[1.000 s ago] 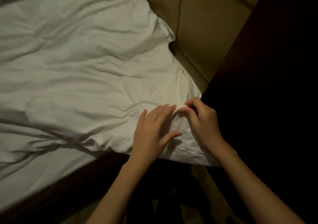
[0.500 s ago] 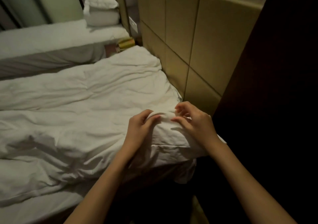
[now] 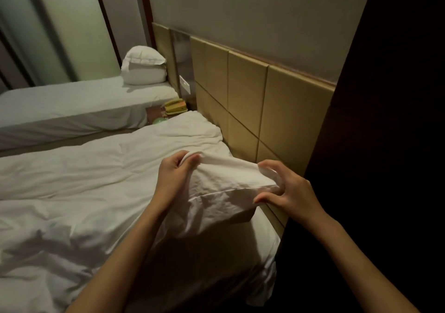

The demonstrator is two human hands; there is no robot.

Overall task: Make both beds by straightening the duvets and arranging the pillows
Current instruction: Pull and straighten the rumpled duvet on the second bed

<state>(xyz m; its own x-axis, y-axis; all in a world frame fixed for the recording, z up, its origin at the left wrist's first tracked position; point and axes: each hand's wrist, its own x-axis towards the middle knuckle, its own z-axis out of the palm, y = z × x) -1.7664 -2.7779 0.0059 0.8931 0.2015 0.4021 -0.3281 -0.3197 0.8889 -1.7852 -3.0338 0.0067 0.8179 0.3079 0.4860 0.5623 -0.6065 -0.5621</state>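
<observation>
The duvet (image 3: 101, 192) corner, pressed flat at the bed's edge a second ago, is now lifted at the head of the near bed (image 3: 262, 245), beside the headboard (image 3: 245, 100). The left hand (image 3: 174, 175) clenches a bunch of its top edge, and the right hand (image 3: 286, 190) has spread along the edge, its fingers (image 3: 269, 166) pinching the corner. This looks like the start of pulling it straight; the far bed (image 3: 72, 103) with stacked pillows (image 3: 144, 66) seems already made.

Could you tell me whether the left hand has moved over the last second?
Yes. The left hand no longer lies flat on the white duvet; it now grips a raised fold, lifted nearer the tan padded headboard.
</observation>
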